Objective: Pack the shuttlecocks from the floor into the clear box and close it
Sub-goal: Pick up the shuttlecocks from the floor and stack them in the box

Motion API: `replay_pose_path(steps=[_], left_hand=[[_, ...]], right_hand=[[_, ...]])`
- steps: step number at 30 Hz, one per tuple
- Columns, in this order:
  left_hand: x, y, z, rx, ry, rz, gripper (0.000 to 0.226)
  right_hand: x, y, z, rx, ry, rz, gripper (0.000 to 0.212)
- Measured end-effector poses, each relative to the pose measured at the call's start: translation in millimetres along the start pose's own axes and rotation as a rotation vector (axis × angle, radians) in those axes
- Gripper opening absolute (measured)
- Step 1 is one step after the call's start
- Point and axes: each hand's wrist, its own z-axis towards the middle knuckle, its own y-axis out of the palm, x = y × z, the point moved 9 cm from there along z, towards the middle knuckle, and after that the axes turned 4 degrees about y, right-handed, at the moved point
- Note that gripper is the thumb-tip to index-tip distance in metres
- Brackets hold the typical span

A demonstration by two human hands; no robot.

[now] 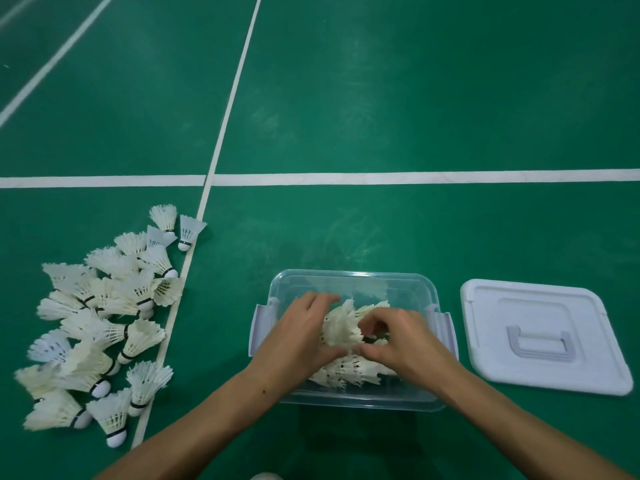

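Clear box [353, 282]: 2 hands in shuttlecocks [346, 327]; 1 lid [540, 334] beside.

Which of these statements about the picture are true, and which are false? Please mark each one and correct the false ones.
1. The lid lies on the floor to the right of the clear box. True.
2. All shuttlecocks are already in the box. False: a large pile of shuttlecocks lies on the floor left of the box.
3. Both hands are inside the box. True: the left hand and the right hand are on the shuttlecocks in the box.
4. The box is closed. False: it is open, its lid lying apart.
5. The court floor is blue. False: it is green with white lines.
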Motion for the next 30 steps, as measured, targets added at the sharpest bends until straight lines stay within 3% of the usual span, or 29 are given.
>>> replay_pose_path(steps=[7, 14, 21, 30], left_hand=[[-4.2, -104.7, -16.2, 0.328, -0.015, -0.274, 0.059], [-78.5, -179.0, -69.3, 0.513, -0.143, -0.253, 0.062], [-178.1, -198.3, -170.7, 0.515, -0.356, -0.181, 0.062], [-246.7, -170.4, -256.2, 0.379, -0.501, -0.056, 0.067]], right_hand=[[-82.5, -55.8, 1.1, 0.102, -0.160, 0.021, 0.026], [-206.5, -22.4, 35.0, -0.039, -0.404, -0.048, 0.033], [-285.4, 89.2, 65.0, -0.157, -0.521, -0.035, 0.039], [-302.4, 226.8, 56.8, -0.338, -0.503, -0.077, 0.042]])
